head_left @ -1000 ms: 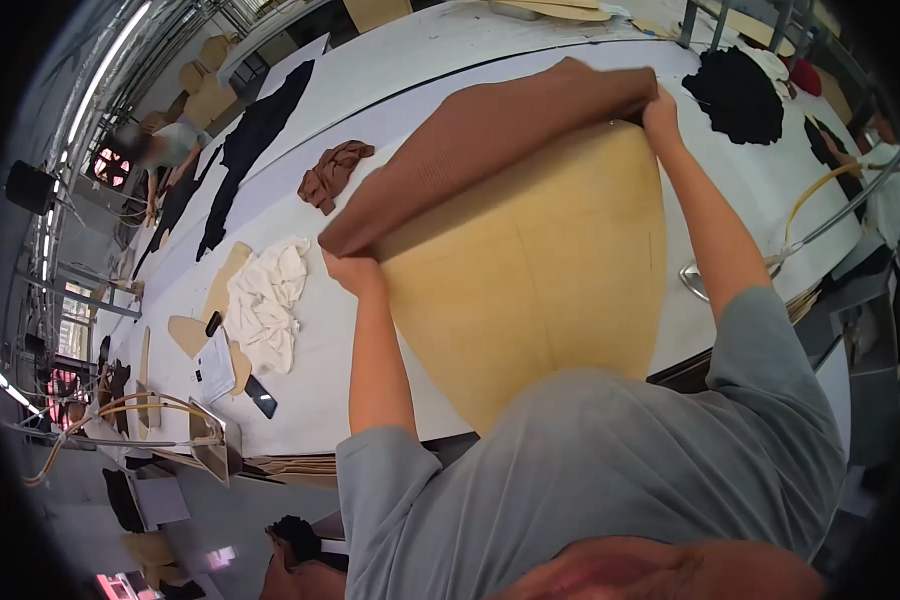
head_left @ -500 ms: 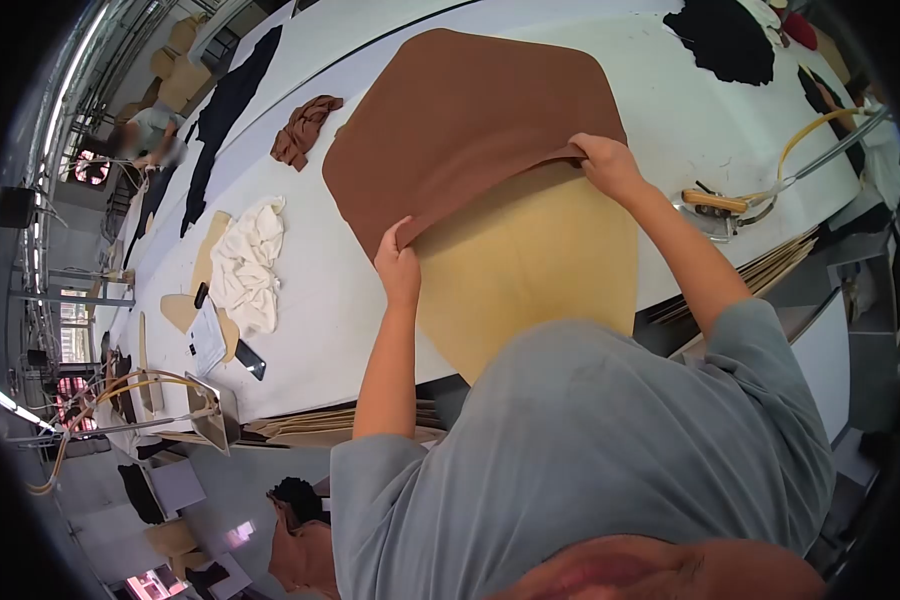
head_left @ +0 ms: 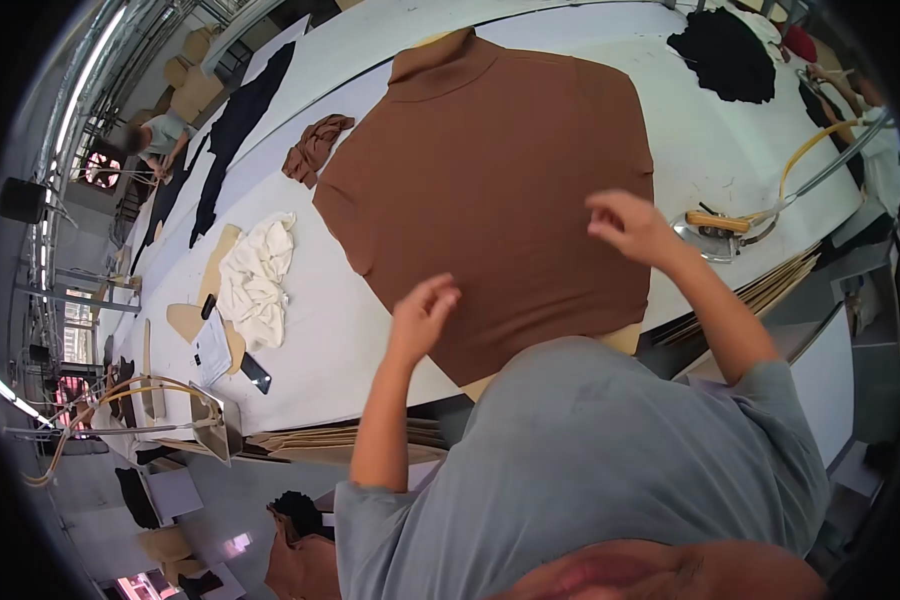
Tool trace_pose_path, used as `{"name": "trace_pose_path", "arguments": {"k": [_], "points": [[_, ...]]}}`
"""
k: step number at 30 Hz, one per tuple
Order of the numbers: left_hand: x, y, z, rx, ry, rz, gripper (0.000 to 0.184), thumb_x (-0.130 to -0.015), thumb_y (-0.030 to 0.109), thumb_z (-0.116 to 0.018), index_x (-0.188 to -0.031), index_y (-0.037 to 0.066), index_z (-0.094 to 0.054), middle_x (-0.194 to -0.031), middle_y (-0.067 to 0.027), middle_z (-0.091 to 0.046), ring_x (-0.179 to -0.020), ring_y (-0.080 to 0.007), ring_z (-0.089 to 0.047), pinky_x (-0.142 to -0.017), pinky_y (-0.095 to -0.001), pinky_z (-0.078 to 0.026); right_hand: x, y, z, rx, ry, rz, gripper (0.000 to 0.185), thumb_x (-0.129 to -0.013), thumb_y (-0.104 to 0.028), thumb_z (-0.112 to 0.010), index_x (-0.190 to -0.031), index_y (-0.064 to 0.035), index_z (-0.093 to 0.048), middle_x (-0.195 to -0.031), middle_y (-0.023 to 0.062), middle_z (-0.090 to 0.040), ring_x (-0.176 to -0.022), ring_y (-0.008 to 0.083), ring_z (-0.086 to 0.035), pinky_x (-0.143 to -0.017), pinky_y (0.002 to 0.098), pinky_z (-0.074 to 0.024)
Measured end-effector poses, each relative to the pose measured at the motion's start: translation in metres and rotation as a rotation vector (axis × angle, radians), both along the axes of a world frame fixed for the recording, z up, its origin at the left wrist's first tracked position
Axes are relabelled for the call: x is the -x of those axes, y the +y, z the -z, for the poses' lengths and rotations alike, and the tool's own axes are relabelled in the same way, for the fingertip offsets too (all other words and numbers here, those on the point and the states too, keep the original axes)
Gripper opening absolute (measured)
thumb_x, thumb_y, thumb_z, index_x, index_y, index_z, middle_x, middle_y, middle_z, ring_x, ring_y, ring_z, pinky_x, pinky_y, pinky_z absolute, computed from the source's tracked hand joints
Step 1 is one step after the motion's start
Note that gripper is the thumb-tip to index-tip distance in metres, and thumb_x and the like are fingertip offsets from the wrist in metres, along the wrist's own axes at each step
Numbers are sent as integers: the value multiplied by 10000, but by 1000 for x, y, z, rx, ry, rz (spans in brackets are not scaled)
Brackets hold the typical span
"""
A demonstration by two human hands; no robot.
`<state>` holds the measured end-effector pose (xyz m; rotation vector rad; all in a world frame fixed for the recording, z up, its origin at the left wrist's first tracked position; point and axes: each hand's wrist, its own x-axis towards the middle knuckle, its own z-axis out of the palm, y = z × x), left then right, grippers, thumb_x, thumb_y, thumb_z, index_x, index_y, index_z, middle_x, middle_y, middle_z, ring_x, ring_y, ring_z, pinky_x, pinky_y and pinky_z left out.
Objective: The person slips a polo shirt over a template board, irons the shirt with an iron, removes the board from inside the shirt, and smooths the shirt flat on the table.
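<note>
Brown fine-knit turtleneck (head_left: pixel 515 170) lies beneath loosely open left hand (head_left: pixel 422 318) and right hand (head_left: pixel 634 230), long axis and folded collar (head_left: pixel 438 72) pointing away from them.

Taking the brown garment (head_left: pixel 500 190) as my dial's centre, I count one of it on my remote feed. I make it two hands: one left hand (head_left: pixel 425 312) at seven o'clock, one right hand (head_left: pixel 632 230) near four. I also tally one crumpled brown cloth (head_left: pixel 315 150) at nine, one white cloth (head_left: pixel 258 285) and one phone (head_left: pixel 256 374) towards eight, one iron (head_left: pixel 712 238) at three, and one black heap (head_left: pixel 727 55) at two.
</note>
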<state>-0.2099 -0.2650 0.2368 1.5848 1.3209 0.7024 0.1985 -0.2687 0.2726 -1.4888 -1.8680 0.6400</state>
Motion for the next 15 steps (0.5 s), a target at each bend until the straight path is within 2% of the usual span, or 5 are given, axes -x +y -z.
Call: {"name": "trace_pose_path", "arguments": {"k": [1,4,6,9,15], "points": [[-7,31,-53,-485,182,-94,344,-935,81,-673,-1276,34,-670,-1149,-81,-740,-998,-220,-694,-867,-311,-535,1,36,-45,-705,-227,51,382,-880,-86,-746,-1253,-59,-667,-1187,70,-682,-971,252,-650,-838,335,-521],[-7,108,-171,-1314,500,-279,307,-958,223,-660,-1207,45,-686,-1143,-114,-719,-1021,-289,-663,-914,-377,-509,-2,105,-150,-1126,-459,122,296,-947,-177,-688,-1221,-68,-661,-1154,85,-662,-985,269,-623,-875,355,-497],[-4,111,-216,-555,262,-114,318,-997,335,-633,-1107,46,-704,-1034,-113,-729,-940,-276,-658,-873,-354,-509,-5,98,-167,-930,-509,137,264,-963,-198,-673,-1195,-71,-661,-1110,87,-666,-954,271,-623,-855,357,-494],[14,102,-215,-415,736,-174,389,-1006,419,-622,-999,37,-693,-916,-116,-720,-841,-273,-653,-808,-351,-513,-14,87,-175,-263,-599,166,210,-1010,-260,-626,-1117,-82,-660,-976,95,-678,-862,278,-623,-794,364,-487],[-57,102,-240,-775,665,-55,425,-970,458,-659,-992,34,-656,-915,-86,-681,-804,-220,-605,-766,-337,-492,33,99,-204,-502,-392,-26,332,-1044,-414,-549,-1015,-100,-653,-892,92,-711,-800,296,-649,-751,385,-493]]}}
